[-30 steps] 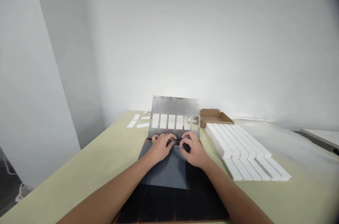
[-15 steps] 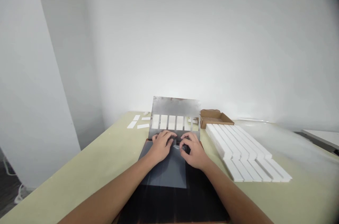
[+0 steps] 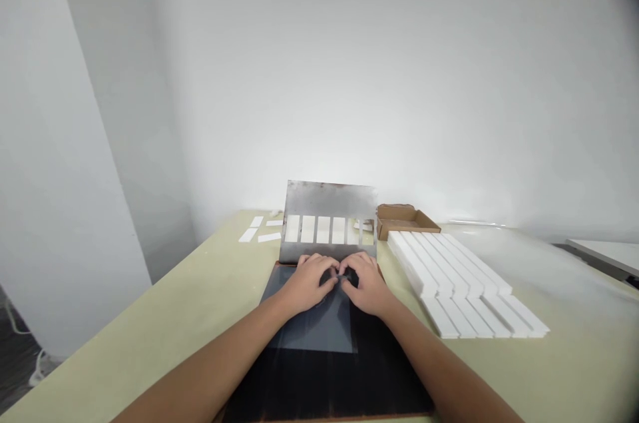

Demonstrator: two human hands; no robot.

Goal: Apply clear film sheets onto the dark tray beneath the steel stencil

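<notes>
Wht wall [image 3: 349, 63], brighter low ctr; grey side wall [image 3: 120, 110] at L; dk floor [image 3: 14, 376] btm L; yel-grn table [image 3: 184, 323]

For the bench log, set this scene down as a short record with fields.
Left hand: over the clear sheet, fingertips close to the right hand's
Right hand: at the sheet's far part, fingers curled; grip unclear
Clear sheet: lying on the black board
Behind hands: metal plate with cutouts, tilted up
Left: flat white pieces on the table
Right: white slabs, stepped; open cardboard box behind
</notes>
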